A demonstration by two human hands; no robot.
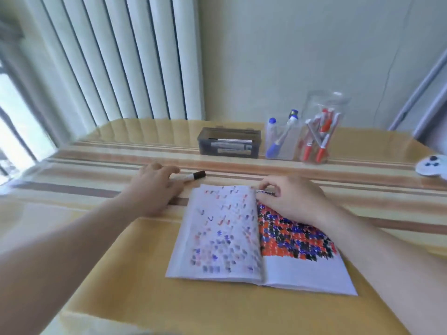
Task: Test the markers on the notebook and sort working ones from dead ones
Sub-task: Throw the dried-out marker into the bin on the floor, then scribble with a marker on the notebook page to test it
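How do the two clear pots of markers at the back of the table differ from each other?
The left pot holds markers with blue caps; the right pot holds markers with red caps. The left pot looks shorter and squarer, the right pot taller and rounder. The left pot has fewer markers in it than the right pot. Both are see-through, stand upright side by side, and hold their markers leaning at angles.

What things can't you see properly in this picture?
- Head view: the black-capped marker has most of its barrel hidden under the left hand.
- The notebook's top edge is covered by the right hand, which pinches a page there.
- Labels on the markers in the dark box are too small and blurred to read.
- The white object is cut off by the right edge.
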